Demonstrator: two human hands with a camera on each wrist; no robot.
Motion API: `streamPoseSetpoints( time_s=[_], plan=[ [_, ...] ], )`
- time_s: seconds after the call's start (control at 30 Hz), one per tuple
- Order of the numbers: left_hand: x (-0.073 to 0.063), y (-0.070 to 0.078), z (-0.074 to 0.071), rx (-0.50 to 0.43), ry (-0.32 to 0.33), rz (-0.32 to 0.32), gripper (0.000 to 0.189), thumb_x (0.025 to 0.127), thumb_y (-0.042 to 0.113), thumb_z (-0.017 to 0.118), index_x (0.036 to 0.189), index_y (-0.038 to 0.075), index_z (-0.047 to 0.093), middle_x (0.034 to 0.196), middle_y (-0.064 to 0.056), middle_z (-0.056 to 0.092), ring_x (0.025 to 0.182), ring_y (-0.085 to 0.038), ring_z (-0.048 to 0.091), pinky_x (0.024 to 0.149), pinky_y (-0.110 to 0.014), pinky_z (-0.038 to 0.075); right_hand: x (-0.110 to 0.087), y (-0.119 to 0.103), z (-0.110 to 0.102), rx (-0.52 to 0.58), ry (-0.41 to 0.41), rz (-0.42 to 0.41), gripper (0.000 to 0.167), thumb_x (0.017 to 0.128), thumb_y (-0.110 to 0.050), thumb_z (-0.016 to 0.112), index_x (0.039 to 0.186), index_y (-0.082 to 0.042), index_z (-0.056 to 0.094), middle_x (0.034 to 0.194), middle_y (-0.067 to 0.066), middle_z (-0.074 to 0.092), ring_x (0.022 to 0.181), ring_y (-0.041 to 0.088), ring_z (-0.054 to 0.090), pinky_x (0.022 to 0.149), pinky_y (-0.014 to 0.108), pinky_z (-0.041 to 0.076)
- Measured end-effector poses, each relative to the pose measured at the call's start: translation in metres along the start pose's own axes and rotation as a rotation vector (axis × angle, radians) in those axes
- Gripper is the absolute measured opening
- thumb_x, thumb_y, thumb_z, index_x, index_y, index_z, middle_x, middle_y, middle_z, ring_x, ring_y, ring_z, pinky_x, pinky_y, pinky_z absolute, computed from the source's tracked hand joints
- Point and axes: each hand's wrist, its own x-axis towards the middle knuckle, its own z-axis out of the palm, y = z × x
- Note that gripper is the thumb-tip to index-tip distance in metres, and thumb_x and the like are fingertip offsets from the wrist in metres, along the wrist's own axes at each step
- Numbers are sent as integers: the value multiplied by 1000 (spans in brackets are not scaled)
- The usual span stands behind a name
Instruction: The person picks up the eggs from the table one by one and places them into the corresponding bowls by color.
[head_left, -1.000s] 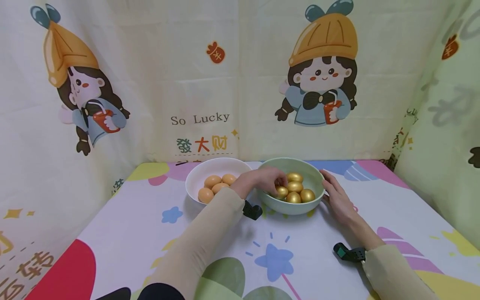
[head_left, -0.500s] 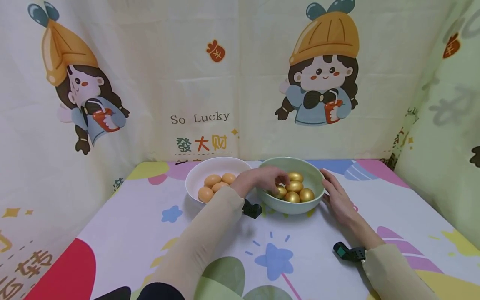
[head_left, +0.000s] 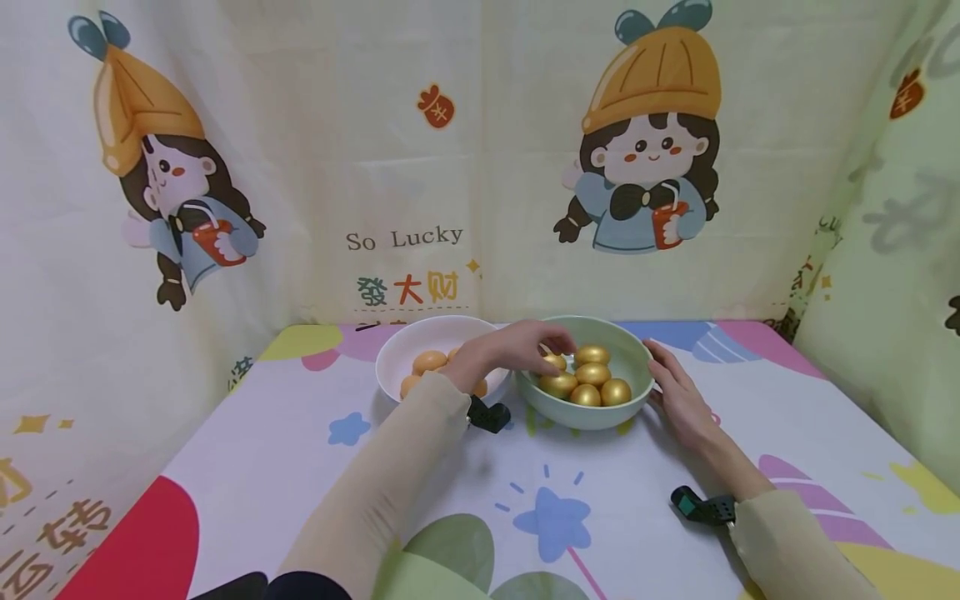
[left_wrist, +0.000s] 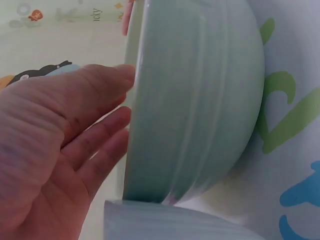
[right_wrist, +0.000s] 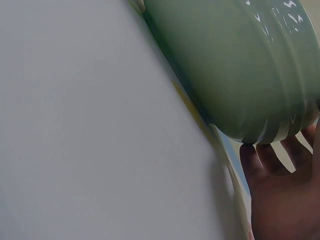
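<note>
Several golden eggs (head_left: 592, 374) lie inside the green bowl (head_left: 577, 417). Over this bowl's left rim reaches my left hand (head_left: 517, 346), thumb and fingers parted, with no egg between them. In the left wrist view, the fingers (left_wrist: 102, 135) of that hand are at the rim, partly hidden by it. My right hand (head_left: 684, 407) rests against the bowl's right outer side. The right wrist view shows its fingertips (right_wrist: 252, 155) touching the outer wall. Brown eggs (head_left: 430, 362) sit in the white bowl (head_left: 397, 342) on the left, partly covered by my left wrist.
Both bowls stand side by side near the back of the table, which has a patterned cloth (head_left: 435, 467). A printed curtain (head_left: 517, 283) hangs right behind them. Black wrist cameras (head_left: 489, 414) are strapped to both wrists.
My left hand has loosened from a golden egg at the bowl's left, rising and drawing back leftward. More of the golden eggs there now show. The right hand has stayed on the bowl.
</note>
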Motion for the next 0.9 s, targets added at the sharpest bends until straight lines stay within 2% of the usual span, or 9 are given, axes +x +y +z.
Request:
streamPoseSetpoints(
  time_s=[0.17, 0.4, 0.53, 0.63, 0.9],
  plan=[
    [-6, 1, -1, -89, 14, 48, 39, 91, -2, 68, 128, -7, 59, 130, -22, 61, 123, -35, 55, 104, -37, 45, 0, 3, 2, 1, -8, 5, 62, 112, -36, 28, 162, -6, 6, 166, 17, 8, 147, 39, 18, 115, 47, 29],
    [-20, 13, -6, -119, 35, 99, 40, 90, 3, 73, 128, 2, 61, 125, -8, 63, 115, -17, 58, 104, -40, 45, 0, 1, 1, 10, -8, -16, 62, 112, -35, 29, 162, -4, 7, 166, 19, 9, 146, 39, 19, 112, 34, 36],
    [-32, 19, -8, -170, 33, 148, 43, 90, 4, 75, 130, 1, 60, 124, -7, 63, 112, -15, 58, 105, -43, 45, 1, 0, 0, 11, -10, -24, 63, 112, -36, 30, 161, -4, 8, 165, 20, 10, 145, 37, 22, 105, 24, 40],
    [-41, 22, -6, -187, 37, 175, 44, 90, 5, 75, 131, 2, 60, 125, -5, 63, 114, -14, 57, 104, -40, 45, 0, 0, 1, 15, -7, -22, 63, 112, -35, 30, 161, -3, 8, 164, 21, 11, 144, 36, 23, 99, 18, 42],
    [-64, 37, 4, -222, 46, 277, 47, 89, 1, 75, 132, 0, 58, 127, -5, 61, 117, -12, 56, 101, -30, 47, 1, 1, 0, 24, -10, -25, 64, 112, -36, 31, 161, -4, 8, 165, 22, 9, 145, 37, 21, 102, 21, 41]
  ],
)
